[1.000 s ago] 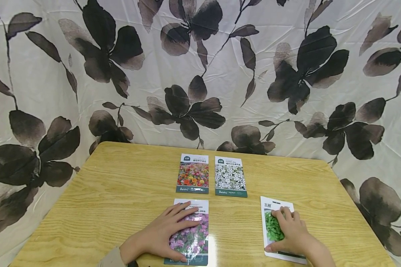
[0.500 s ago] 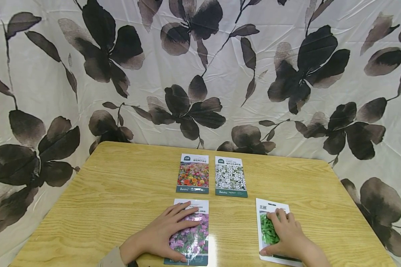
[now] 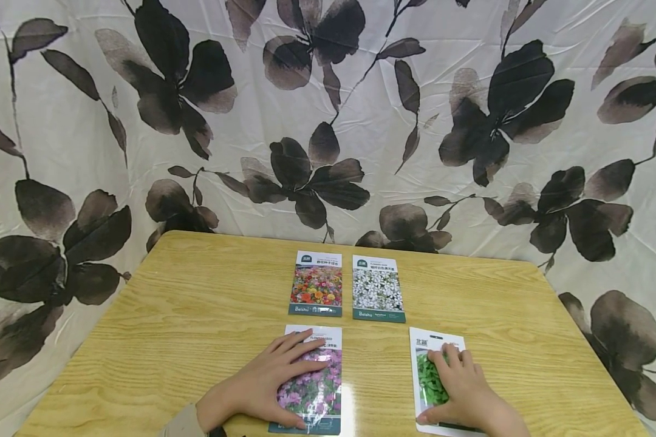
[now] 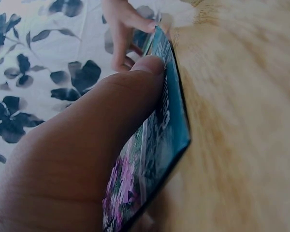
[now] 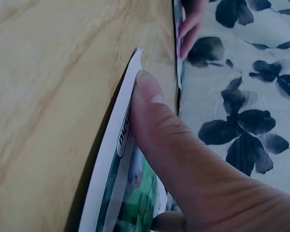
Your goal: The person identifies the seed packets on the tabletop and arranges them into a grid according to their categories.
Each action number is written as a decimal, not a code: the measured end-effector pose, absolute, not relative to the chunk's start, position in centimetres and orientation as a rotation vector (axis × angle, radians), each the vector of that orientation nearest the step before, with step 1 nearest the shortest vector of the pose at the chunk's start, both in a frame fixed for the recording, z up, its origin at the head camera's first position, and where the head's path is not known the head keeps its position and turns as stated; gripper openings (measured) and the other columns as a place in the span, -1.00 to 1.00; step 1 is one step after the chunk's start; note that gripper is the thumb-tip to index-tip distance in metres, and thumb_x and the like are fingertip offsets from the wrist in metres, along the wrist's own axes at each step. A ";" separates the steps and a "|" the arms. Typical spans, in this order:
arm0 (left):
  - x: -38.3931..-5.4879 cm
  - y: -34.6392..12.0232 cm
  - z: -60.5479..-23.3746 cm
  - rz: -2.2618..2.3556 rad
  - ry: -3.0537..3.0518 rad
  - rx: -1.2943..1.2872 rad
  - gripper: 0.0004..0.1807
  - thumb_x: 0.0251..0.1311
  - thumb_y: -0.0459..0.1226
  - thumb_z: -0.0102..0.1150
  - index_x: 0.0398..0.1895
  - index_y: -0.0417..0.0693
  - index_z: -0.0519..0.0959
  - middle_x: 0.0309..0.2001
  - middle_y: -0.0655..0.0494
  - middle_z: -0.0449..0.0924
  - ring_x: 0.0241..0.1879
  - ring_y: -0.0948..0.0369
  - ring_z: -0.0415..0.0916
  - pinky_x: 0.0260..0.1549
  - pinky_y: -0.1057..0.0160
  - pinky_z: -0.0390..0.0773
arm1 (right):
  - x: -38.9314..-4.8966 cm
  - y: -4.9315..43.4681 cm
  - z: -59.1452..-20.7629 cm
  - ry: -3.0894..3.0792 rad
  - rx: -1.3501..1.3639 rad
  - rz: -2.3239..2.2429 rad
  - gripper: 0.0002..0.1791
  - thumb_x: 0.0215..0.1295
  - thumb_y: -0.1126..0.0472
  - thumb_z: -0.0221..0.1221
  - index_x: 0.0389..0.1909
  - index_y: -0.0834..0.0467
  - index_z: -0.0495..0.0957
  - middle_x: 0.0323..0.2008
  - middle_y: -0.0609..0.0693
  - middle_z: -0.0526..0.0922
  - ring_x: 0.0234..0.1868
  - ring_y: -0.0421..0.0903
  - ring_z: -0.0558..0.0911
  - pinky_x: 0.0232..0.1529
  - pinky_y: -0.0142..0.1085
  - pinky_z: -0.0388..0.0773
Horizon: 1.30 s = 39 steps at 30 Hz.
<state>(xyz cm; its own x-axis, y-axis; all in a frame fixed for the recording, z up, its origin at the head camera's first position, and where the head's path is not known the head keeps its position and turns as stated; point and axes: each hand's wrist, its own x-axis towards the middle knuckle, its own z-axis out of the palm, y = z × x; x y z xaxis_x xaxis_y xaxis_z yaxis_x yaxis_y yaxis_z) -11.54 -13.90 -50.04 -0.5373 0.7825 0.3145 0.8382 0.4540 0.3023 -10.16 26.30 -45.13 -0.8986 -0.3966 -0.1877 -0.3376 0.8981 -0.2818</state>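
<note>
A flower seed packet with pink-purple blooms [image 3: 325,397] lies at the front middle of the table. My left hand [image 3: 265,385] rests on it with fingers spread; in the left wrist view the thumb [image 4: 147,67] is at its teal border. To the right is a white-edged seed packet with green leaves [image 3: 427,379]. My right hand [image 3: 464,391] presses on its face, fingers a little bent and thumb near the lower left corner. Behind them lie a packet with mixed bright flowers [image 3: 315,285] and one with white flowers [image 3: 377,288], side by side and untouched.
The wooden table [image 3: 197,303] reaches to a cloth backdrop with dark flowers [image 3: 306,182], which also hangs along both sides. A glare spot shines on the wood just right of the purple packet.
My right hand has slid the green-leaf packet to the left and slightly toward me, closer to the purple packet. The left hand and the other packets have stayed in place.
</note>
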 end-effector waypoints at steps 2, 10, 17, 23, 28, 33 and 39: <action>-11.5 -13.9 -50.0 -0.647 -2.571 -1.436 -0.01 0.03 0.48 0.09 0.51 0.31 0.25 0.54 0.06 0.06 0.51 -0.10 -0.06 0.28 -0.21 0.17 | -10.1 26.1 -45.2 2.823 -0.557 -0.354 0.22 -0.37 -0.55 0.38 0.27 0.17 0.35 0.20 0.33 0.27 -0.02 0.27 0.34 -0.17 0.31 0.40; -11.5 -14.0 -50.0 -0.654 -2.577 -1.437 -0.01 0.03 0.47 0.11 0.51 0.31 0.24 0.55 0.06 0.05 0.51 -0.10 -0.06 0.28 -0.21 0.18 | -9.7 25.5 -45.3 2.832 -0.617 -0.361 0.22 -0.34 -0.56 0.36 0.27 0.19 0.36 0.18 0.33 0.29 -0.03 0.27 0.33 -0.22 0.25 0.43; -11.6 -13.9 -50.1 -0.653 -2.568 -1.438 -0.01 0.03 0.47 0.10 0.51 0.30 0.25 0.55 0.06 0.05 0.51 -0.10 -0.05 0.28 -0.21 0.18 | -9.6 25.0 -45.4 2.836 -0.636 -0.344 0.22 -0.33 -0.57 0.35 0.28 0.19 0.37 0.22 0.35 0.28 -0.06 0.24 0.32 -0.25 0.22 0.44; -11.6 -14.0 -50.1 -0.649 -2.570 -1.440 -0.01 0.03 0.47 0.11 0.51 0.31 0.24 0.55 0.06 0.05 0.51 -0.10 -0.05 0.28 -0.21 0.19 | -9.5 24.6 -45.6 2.825 -0.616 -0.378 0.26 -0.35 -0.63 0.29 0.30 0.17 0.36 0.29 0.37 0.26 0.05 0.30 0.31 -0.14 0.27 0.41; -11.5 -14.0 -50.1 -0.655 -2.577 -1.440 -0.01 0.02 0.47 0.11 0.51 0.31 0.24 0.55 0.06 0.05 0.51 -0.10 -0.05 0.28 -0.22 0.19 | -9.2 24.2 -45.7 2.832 -0.626 -0.395 0.27 -0.32 -0.62 0.28 0.33 0.19 0.35 0.32 0.41 0.23 0.15 0.42 0.30 -0.11 0.33 0.40; -11.5 -13.9 -50.1 -0.668 -2.581 -1.438 -0.01 0.03 0.47 0.10 0.51 0.31 0.24 0.55 0.06 0.05 0.51 -0.09 -0.06 0.30 -0.22 0.17 | -8.9 23.7 -45.6 2.835 -0.658 -0.377 0.29 -0.27 -0.60 0.28 0.38 0.24 0.31 0.35 0.44 0.20 0.20 0.49 0.27 -0.09 0.36 0.40; -11.5 -13.9 -50.0 -0.691 -2.607 -1.435 -0.01 0.03 0.50 0.05 0.52 0.33 0.23 0.56 0.08 0.03 0.53 -0.08 -0.10 0.33 -0.21 0.12 | -8.9 23.1 -45.6 2.808 -0.653 -0.375 0.29 -0.27 -0.58 0.30 0.40 0.21 0.28 0.38 0.44 0.16 0.25 0.50 0.24 -0.01 0.43 0.34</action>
